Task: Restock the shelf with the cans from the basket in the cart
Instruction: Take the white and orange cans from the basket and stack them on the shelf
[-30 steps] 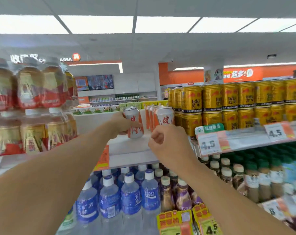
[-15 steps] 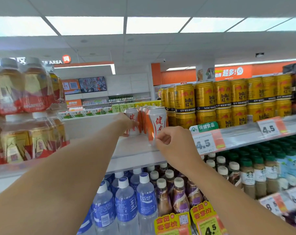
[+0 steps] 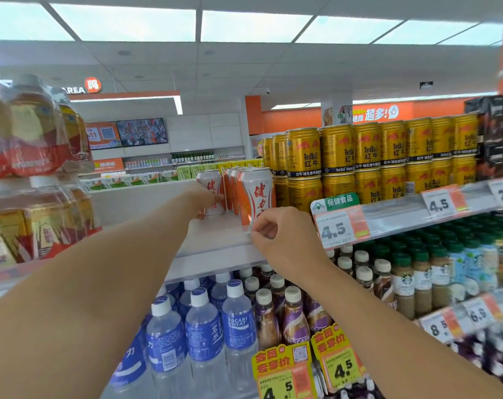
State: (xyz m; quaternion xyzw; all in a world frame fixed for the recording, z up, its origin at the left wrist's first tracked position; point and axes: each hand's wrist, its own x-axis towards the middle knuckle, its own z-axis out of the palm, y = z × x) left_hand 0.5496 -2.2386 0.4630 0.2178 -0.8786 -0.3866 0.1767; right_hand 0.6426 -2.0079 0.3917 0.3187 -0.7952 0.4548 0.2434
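Several white-and-orange cans stand in a row on the white top shelf (image 3: pixel 215 243), left of the gold cans. My left hand (image 3: pixel 201 201) reaches to the back of the shelf and grips one white-and-orange can (image 3: pixel 211 181) low on its side, beside the row. My right hand (image 3: pixel 282 234) is a loose fist at the shelf's front edge, its curled fingers against the base of the front can (image 3: pixel 257 194) and holding nothing. The cart and basket are out of view.
Stacked gold Red Bull cans (image 3: pixel 359 156) fill the shelf to the right. Shrink-wrapped tea bottles (image 3: pixel 34 168) stand at the left. Below are blue-labelled water bottles (image 3: pixel 204 335) and coffee bottles (image 3: pixel 293 321). Price tags (image 3: pixel 338 228) line the shelf edge.
My left hand has carried its can from mid-air to the back of the shelf beside the row. The front can now stands on the shelf with my right fist at its base.
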